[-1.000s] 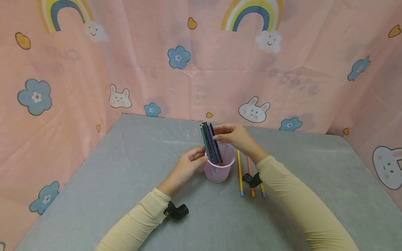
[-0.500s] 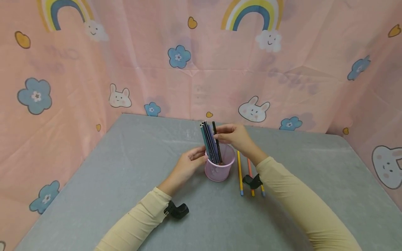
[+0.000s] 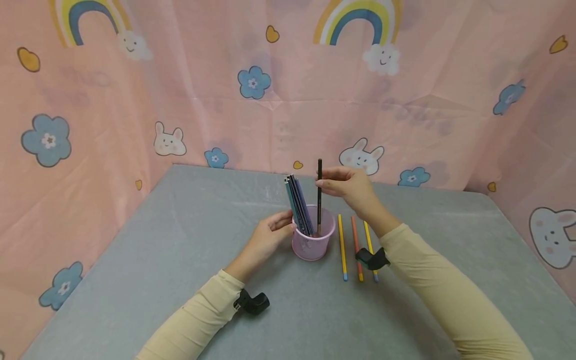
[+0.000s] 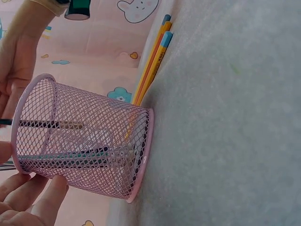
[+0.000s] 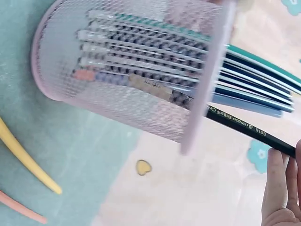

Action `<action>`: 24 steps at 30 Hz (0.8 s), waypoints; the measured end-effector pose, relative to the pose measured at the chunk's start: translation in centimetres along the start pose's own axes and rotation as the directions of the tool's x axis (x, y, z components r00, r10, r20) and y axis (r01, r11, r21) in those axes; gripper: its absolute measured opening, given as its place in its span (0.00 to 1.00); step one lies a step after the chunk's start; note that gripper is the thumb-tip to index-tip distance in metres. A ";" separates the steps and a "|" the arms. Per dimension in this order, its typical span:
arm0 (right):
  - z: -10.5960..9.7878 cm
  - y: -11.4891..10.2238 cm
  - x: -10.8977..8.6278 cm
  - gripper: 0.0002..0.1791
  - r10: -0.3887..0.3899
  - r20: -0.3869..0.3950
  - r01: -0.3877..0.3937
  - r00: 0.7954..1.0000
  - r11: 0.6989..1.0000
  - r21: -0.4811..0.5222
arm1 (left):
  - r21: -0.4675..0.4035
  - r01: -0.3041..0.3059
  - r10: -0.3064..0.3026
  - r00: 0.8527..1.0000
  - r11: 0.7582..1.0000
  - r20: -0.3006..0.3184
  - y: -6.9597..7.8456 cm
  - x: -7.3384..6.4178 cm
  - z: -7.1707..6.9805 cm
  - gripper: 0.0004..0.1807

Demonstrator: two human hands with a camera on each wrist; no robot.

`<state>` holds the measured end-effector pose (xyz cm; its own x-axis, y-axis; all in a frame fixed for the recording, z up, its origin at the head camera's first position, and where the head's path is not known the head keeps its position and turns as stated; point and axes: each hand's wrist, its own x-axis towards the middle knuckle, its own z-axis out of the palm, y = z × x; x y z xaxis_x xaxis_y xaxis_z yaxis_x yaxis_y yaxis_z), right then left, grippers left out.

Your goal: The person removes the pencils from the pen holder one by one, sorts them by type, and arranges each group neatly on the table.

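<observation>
A pink mesh pencil cup (image 3: pixel 310 248) stands upright on the grey table. My left hand (image 3: pixel 269 236) holds its left side at the rim, thumb and fingers on either side of the edge. Several dark, blue and green pencils (image 3: pixel 298 205) lean together toward the left inside it. Between thumb and fingers my right hand (image 3: pixel 348 187) pinches a black pencil (image 3: pixel 320 200), upright above the cup. In the right wrist view the lower part of this black pencil (image 5: pixel 249 128) is still within the mesh wall, its body printed with pale lettering.
Right of the cup lie a yellow pencil (image 3: pixel 342 250), an orange pencil (image 3: pixel 355 235) and another yellow pencil (image 3: pixel 369 240), side by side on the table (image 3: pixel 202 210). My right wrist camera overlaps two of them. A pink patterned cloth (image 3: pixel 288 115) hangs behind and beside the table.
My right hand has drawn the black pencil away from the bunch, up and to the right, and straightened it. The left hand stays at the cup.
</observation>
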<state>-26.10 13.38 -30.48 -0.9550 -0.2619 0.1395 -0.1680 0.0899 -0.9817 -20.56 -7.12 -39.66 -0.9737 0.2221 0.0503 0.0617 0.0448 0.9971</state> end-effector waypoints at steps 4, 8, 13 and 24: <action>-0.2 -0.8 -0.5 0.11 -0.020 -0.013 0.021 1.000 1.000 0.019 | -0.017 0.007 -0.007 1.000 1.000 -0.009 0.1 -0.1 0.0 0.25; -0.5 -1.8 -1.0 0.09 -0.038 -0.038 0.040 0.999 0.998 0.052 | -0.012 0.000 0.000 1.000 1.000 -0.009 0.1 -0.1 0.1 0.25; -1.1 -2.8 -1.9 0.08 -0.101 -0.045 0.104 0.994 0.992 0.071 | -0.009 -0.001 0.001 1.000 1.000 0.004 0.0 0.0 0.1 0.26; -3.3 -4.1 -4.0 0.10 -0.132 -0.087 0.142 0.987 0.983 0.113 | 0.002 -0.050 0.050 0.999 0.999 0.010 -0.2 -0.2 -0.1 0.28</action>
<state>-22.38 17.23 -26.55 -0.9418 -0.1874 0.2790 -0.2729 -0.0578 -0.9603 -20.38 -7.23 -39.92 -0.9671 0.2342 0.0991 0.1103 0.0354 0.9933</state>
